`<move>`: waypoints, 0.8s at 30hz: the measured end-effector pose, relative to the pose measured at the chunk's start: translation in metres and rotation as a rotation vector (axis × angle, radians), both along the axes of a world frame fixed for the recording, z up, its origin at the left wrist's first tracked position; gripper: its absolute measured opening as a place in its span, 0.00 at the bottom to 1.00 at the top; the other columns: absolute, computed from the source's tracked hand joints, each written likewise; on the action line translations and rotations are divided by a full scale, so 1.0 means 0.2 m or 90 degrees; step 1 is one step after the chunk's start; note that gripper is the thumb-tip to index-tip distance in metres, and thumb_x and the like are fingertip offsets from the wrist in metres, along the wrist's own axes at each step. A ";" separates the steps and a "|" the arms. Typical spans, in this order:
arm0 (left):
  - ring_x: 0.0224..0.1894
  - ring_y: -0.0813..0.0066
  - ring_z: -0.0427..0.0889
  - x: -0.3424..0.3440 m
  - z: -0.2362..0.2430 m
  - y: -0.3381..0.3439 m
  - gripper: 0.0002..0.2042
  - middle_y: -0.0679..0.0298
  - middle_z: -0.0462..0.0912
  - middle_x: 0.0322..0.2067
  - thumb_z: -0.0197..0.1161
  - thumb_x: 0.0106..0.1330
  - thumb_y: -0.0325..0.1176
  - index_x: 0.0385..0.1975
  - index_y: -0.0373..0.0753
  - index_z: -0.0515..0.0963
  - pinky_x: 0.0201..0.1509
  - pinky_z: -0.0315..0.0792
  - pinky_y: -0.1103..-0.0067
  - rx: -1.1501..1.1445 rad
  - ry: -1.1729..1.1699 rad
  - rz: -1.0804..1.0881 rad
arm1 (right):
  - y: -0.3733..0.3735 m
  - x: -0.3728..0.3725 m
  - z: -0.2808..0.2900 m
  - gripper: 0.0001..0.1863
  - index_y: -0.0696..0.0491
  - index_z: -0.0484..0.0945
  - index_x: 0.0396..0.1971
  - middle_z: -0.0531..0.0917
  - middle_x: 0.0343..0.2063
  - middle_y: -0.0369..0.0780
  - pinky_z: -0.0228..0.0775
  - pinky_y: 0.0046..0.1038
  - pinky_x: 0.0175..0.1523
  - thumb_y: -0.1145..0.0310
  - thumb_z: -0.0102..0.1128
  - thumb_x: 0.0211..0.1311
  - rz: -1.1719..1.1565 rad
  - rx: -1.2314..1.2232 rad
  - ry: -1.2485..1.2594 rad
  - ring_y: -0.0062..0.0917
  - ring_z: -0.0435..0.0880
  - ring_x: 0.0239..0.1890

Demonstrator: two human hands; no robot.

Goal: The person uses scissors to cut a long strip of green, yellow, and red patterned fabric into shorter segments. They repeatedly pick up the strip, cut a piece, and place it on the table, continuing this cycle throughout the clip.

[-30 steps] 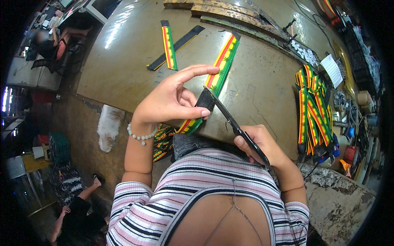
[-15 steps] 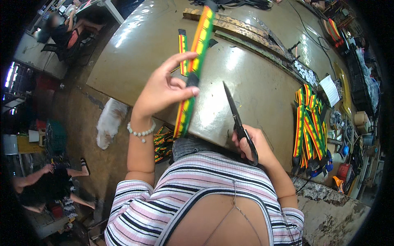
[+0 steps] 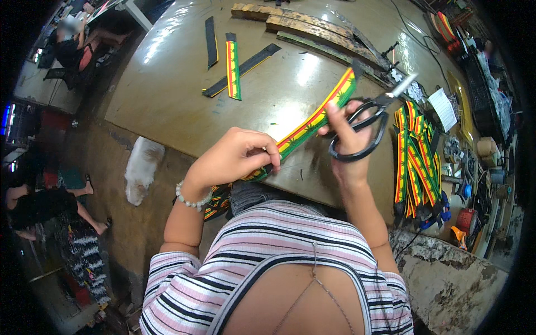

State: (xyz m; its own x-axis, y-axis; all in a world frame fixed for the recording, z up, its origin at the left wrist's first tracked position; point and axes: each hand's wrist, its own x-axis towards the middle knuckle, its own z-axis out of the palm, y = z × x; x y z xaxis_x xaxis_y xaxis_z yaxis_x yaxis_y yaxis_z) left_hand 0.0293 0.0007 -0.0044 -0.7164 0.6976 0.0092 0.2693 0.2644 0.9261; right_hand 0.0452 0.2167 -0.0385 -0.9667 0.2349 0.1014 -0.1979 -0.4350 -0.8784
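A patterned woven strap (image 3: 306, 128), red, yellow and green with a black end, stretches slantwise over the table's near edge. My left hand (image 3: 237, 156) pinches its lower part, while the thumb and fingers of my right hand (image 3: 353, 131) grip it near the upper end. Black-handled scissors (image 3: 384, 100) hang on my right hand, blades pointing up and right, away from the strap. Farther back on the table lie a patterned strap (image 3: 233, 67) and black-faced straps (image 3: 211, 42), one crossing beneath it. More patterned straps (image 3: 216, 205) show partly below my left wrist.
A heap of patterned straps (image 3: 416, 167) lies at the table's right side, near a paper sheet (image 3: 444, 109) and tape rolls (image 3: 487, 147). Long wooden boards (image 3: 312, 30) cross the far table. A white furry animal (image 3: 143, 167) lies on the floor; other people sit at left.
My right hand has risen to the strap's upper part, its scissors swinging to point up and right. My left hand has slid lower, and the strap now slants rightward. More of the far straps show.
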 end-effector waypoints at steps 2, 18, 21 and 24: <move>0.40 0.78 0.83 0.00 -0.03 -0.04 0.06 0.60 0.81 0.46 0.60 0.66 0.24 0.39 0.31 0.80 0.40 0.77 0.82 0.040 -0.047 0.003 | 0.04 -0.02 -0.01 0.17 0.56 0.67 0.45 0.80 0.36 0.44 0.78 0.20 0.34 0.57 0.54 0.71 0.037 0.056 -0.010 0.26 0.83 0.32; 0.39 0.76 0.85 -0.05 0.13 -0.06 0.33 0.54 0.73 0.56 0.65 0.56 0.13 0.63 0.27 0.62 0.45 0.82 0.83 0.214 -0.225 0.137 | 0.09 0.19 0.03 0.26 0.58 0.71 0.46 0.75 0.33 0.47 0.70 0.35 0.42 0.52 0.61 0.59 0.545 0.490 -0.051 0.39 0.77 0.35; 0.40 0.74 0.85 -0.06 0.11 -0.06 0.34 0.53 0.72 0.58 0.65 0.55 0.13 0.64 0.27 0.60 0.43 0.82 0.83 0.215 -0.251 0.143 | 0.09 0.17 0.07 0.27 0.58 0.71 0.43 0.76 0.30 0.48 0.70 0.37 0.40 0.48 0.59 0.59 0.556 0.501 -0.073 0.42 0.77 0.32; 0.39 0.74 0.86 -0.06 0.11 -0.07 0.33 0.53 0.73 0.56 0.65 0.55 0.13 0.63 0.27 0.61 0.41 0.82 0.84 0.200 -0.280 0.133 | 0.11 0.17 0.10 0.28 0.59 0.71 0.41 0.76 0.29 0.49 0.70 0.39 0.40 0.47 0.60 0.59 0.562 0.510 -0.004 0.45 0.77 0.32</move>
State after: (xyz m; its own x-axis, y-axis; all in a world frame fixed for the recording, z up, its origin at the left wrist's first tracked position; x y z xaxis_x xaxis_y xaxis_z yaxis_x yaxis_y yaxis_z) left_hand 0.0177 -0.0131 0.0175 -0.8219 0.5530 -0.1368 -0.1870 -0.0350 0.9817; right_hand 0.0787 0.2382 -0.0186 -0.7639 -0.6392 -0.0888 -0.1003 0.2536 -0.9621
